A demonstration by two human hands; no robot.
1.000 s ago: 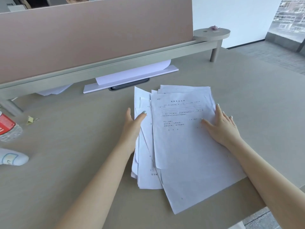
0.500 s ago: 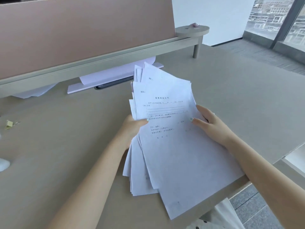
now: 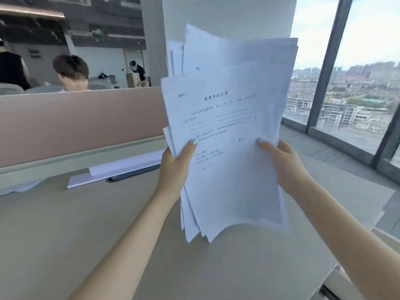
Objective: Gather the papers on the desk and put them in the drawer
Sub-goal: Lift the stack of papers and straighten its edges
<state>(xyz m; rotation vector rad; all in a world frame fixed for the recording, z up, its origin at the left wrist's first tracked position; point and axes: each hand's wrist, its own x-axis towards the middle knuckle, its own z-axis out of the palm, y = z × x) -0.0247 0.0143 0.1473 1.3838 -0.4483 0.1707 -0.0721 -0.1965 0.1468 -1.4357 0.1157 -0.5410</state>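
Observation:
A loose stack of white printed papers [image 3: 229, 131] stands upright in the air above the beige desk [image 3: 65, 224], its sheets fanned and uneven at the top and bottom edges. My left hand [image 3: 176, 165] grips the stack's left edge, thumb on the front sheet. My right hand [image 3: 283, 163] grips the right edge the same way. The stack's lower edge hangs just above the desk surface. No drawer is in view.
A pink divider panel [image 3: 75, 124] runs along the desk's far side. Under it lie more white sheets on a flat white board [image 3: 121, 167] and a dark cable slot [image 3: 132, 175]. A person sits behind the divider. Windows are on the right; the desk edge is at lower right.
Both hands have lifted the stack off the desk and tipped it upright. The camera has tilted up, now showing the room beyond the divider.

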